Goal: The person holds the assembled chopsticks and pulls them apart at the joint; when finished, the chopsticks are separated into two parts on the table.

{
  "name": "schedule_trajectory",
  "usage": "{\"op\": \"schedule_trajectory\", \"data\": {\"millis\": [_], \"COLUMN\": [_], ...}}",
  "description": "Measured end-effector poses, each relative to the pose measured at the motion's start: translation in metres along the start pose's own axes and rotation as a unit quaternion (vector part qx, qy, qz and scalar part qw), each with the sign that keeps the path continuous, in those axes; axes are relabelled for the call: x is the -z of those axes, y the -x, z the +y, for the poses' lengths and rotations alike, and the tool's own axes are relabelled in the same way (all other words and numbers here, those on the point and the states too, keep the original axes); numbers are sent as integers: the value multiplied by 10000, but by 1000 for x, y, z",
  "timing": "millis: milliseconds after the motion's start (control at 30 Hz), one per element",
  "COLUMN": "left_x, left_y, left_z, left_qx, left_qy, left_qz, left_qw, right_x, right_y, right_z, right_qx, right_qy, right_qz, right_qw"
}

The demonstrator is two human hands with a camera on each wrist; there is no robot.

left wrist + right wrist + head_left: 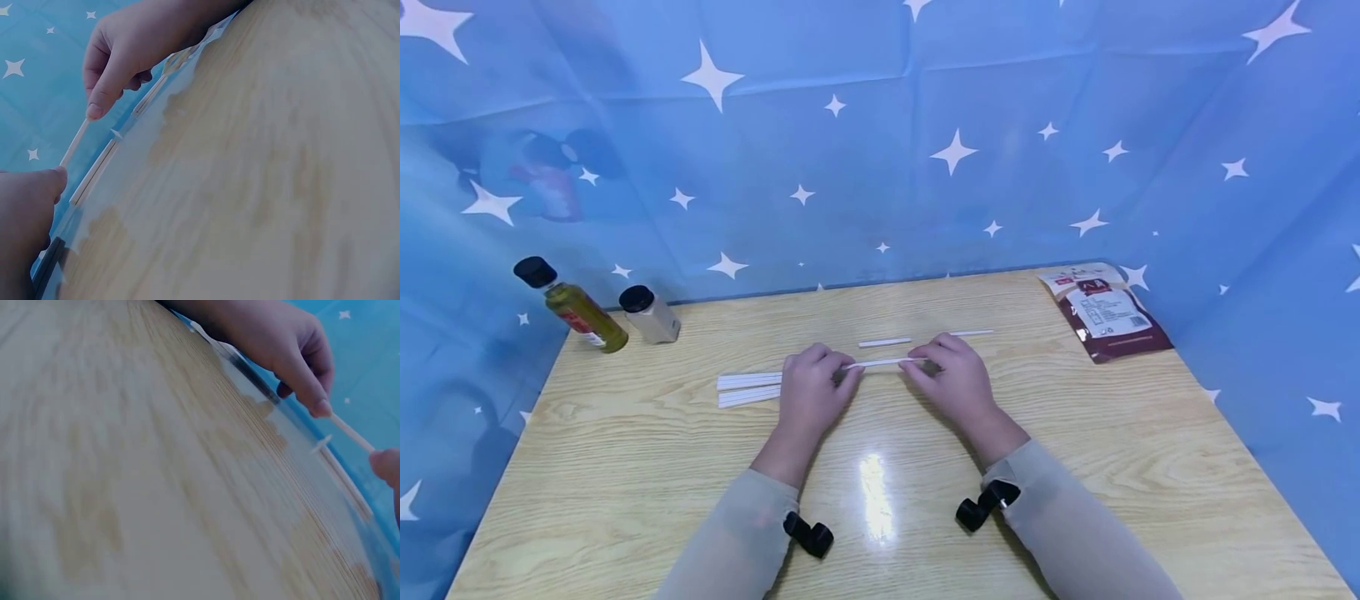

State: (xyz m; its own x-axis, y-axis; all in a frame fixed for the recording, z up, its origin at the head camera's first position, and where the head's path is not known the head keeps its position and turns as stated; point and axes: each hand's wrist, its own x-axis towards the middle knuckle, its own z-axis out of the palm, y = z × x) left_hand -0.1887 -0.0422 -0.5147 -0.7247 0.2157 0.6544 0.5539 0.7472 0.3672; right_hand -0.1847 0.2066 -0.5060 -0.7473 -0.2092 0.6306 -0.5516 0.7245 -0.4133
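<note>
The table (647, 467) is pale yellow with tan wood grain. The held stick (882, 362) is white, as are the loose sticks (884, 342) towards the far edge and the bundle (749, 390) left of them. At the far left corner, the bottle (571, 302) is olive green with a black cap and a red-and-white label; the jar (657, 323) is pale beige, its lid black. At the far right corner, the pouch (1123, 347) is maroon below, whitish above, its white label dark-printed. The curtain (865, 158) is blue with white four-pointed stars. The sleeves (730, 525) are beige-grey.
</note>
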Motion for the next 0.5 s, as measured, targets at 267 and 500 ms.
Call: {"op": "schedule_trajectory", "data": {"millis": [267, 500], "left_x": [-8, -16], "left_y": [-3, -6], "left_z": [13, 24], "left_qx": [-13, -44], "left_qy": [-32, -102], "left_qz": [-227, -368], "left_qw": [9997, 9993], "right_x": [12, 23], "right_y": [5, 10], "right_z": [11, 18], "right_qx": [28, 69], "right_qy": [86, 143], "right_qz": [7, 86], "right_qw": [10000, 9998]}}
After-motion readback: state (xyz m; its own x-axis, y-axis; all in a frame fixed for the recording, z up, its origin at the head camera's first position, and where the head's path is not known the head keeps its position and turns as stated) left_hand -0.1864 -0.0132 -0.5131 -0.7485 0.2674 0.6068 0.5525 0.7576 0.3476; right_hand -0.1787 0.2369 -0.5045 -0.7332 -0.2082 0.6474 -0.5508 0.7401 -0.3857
